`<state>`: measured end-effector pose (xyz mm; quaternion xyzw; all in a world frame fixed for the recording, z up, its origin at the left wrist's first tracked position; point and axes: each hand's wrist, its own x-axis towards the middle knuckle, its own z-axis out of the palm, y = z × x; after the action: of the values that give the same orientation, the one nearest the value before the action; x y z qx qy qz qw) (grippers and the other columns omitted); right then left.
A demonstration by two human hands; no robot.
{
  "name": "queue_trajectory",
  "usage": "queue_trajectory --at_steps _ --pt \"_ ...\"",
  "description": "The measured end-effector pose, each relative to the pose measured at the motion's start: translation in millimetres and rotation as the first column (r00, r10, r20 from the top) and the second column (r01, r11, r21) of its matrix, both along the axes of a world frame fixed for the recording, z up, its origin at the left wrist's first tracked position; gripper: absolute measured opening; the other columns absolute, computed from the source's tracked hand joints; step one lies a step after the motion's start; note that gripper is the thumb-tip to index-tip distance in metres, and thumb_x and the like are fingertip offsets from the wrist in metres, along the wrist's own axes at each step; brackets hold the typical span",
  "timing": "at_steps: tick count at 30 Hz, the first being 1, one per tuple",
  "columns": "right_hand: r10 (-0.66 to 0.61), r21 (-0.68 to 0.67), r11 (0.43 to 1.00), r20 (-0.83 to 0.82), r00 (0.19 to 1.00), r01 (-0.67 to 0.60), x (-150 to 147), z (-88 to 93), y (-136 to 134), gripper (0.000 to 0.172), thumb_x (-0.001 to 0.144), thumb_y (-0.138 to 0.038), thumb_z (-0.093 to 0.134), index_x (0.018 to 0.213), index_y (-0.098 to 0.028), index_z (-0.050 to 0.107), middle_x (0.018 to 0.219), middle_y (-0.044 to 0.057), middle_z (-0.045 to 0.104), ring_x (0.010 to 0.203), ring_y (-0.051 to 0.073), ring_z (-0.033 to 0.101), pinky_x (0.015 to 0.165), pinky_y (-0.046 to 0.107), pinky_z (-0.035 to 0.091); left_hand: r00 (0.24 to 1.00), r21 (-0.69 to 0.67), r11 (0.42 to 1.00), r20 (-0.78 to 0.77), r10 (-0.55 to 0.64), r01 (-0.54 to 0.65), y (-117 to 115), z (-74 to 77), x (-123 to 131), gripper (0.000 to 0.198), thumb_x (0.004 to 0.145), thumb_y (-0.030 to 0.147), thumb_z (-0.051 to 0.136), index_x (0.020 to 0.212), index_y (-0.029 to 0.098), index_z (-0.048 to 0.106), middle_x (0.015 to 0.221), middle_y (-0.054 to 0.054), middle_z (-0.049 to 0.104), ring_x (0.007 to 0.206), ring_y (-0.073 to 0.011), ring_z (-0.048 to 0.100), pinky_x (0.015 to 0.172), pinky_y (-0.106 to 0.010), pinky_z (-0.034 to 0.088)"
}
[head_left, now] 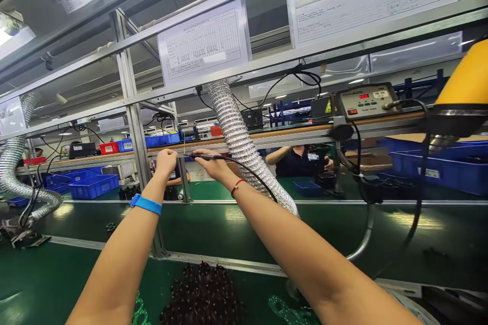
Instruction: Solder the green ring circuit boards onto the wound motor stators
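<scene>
Both my arms reach forward and up toward the shelf rail. My right hand (212, 163) is closed around a thin black soldering-iron-like handle (206, 156), whose cable runs down to the right and whose tip points left. Just left of that tip, my left hand (166, 160) is closed in a pinch; a thin strand (184, 138) hangs between the hands from a small spool (187, 132) on the shelf. Whether the left fingers hold the strand is too small to tell. Below lies a pile of dark parts (204, 297).
A silver duct (244, 147) hangs beside my right hand. An aluminium post (134, 127) stands left of my left hand. Right are a control box (366, 101), a yellow device (467, 81) and blue bins (442, 165). Green rings (285, 310) lie below. A person (295, 160) is opposite.
</scene>
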<state>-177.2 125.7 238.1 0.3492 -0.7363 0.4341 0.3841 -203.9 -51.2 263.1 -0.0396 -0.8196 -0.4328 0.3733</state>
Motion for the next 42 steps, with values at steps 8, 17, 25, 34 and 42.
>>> queue_trajectory --at_steps 8,17,25,34,42 --pt "-0.053 0.125 0.991 0.031 0.998 0.048 12 -32.1 6 0.020 0.091 -0.029 0.056 0.104 -0.016 0.063 0.110 0.006 0.065 0.102 0.017 0.061 0.094 0.041 0.048 0.985 -0.115 0.978 -0.003 0.174 -0.173 1 -5.1 -1 0.025 0.090 0.036 0.055 0.096 0.012 0.062 0.098 -0.006 0.065 0.092 -0.0180 0.062 0.084 -0.040 0.050" --pt "-0.100 0.210 0.973 0.021 0.995 0.093 12 -21.7 9 0.020 0.091 -0.031 0.056 0.103 -0.017 0.063 0.109 0.006 0.065 0.102 0.017 0.061 0.094 0.041 0.048 0.958 -0.151 0.947 -0.072 0.277 -0.285 17 6.6 9 0.022 0.091 0.032 0.053 0.093 0.012 0.062 0.096 -0.005 0.064 0.093 -0.0180 0.061 0.086 -0.040 0.049" --pt "-0.120 0.227 0.967 0.022 0.993 0.112 0 -9.9 12 0.020 0.092 -0.032 0.054 0.103 -0.018 0.062 0.111 0.006 0.062 0.100 0.017 0.060 0.091 0.039 0.049 0.948 -0.177 0.938 -0.171 0.268 -0.297 16 14.1 21 0.014 0.088 0.019 0.048 0.085 0.013 0.060 0.091 -0.010 0.065 0.093 -0.0223 0.061 0.084 -0.036 0.046" --pt "-0.057 0.097 0.994 0.016 0.998 0.055 -4 -4.9 15 0.026 0.092 -0.032 0.054 0.113 -0.016 0.057 0.115 0.007 0.059 0.099 0.018 0.060 0.086 0.039 0.052 0.950 -0.229 0.930 -0.194 0.247 -0.288 0 4.6 35 0.014 0.086 0.020 0.043 0.081 0.017 0.056 0.092 -0.012 0.066 0.093 -0.0261 0.061 0.081 -0.036 0.044" --pt "-0.019 0.111 0.994 0.033 0.999 0.016 -5 -4.3 17 0.024 0.091 -0.033 0.054 0.109 -0.016 0.059 0.112 0.007 0.060 0.098 0.017 0.060 0.086 0.039 0.051 0.962 -0.281 0.926 -0.178 0.206 -0.251 -4 -11.1 42 0.014 0.084 0.019 0.042 0.076 0.018 0.053 0.090 -0.011 0.066 0.091 -0.0254 0.061 0.081 -0.035 0.044"
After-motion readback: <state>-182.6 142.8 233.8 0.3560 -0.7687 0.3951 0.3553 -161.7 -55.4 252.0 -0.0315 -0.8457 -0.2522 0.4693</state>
